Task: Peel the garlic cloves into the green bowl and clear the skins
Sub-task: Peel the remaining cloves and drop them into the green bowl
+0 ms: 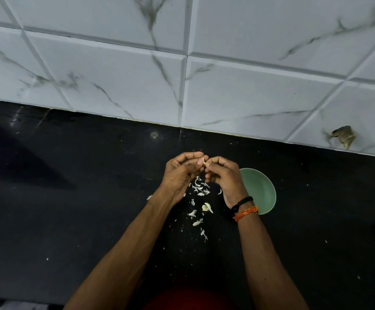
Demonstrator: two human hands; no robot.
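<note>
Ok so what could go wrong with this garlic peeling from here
1. Both hands, left hand and right hand, pinch the garlic clove over the black counter, not over the green bowl; if the grip slips, it likely lands among the skins.
2. Skins lie scattered widely, so small flecks may get missed when clearing.

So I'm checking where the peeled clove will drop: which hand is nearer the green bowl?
Right. The right hand sits beside the green bowl, overlapping its left rim in view; the left hand is farther left, beyond the garlic skins.
</note>
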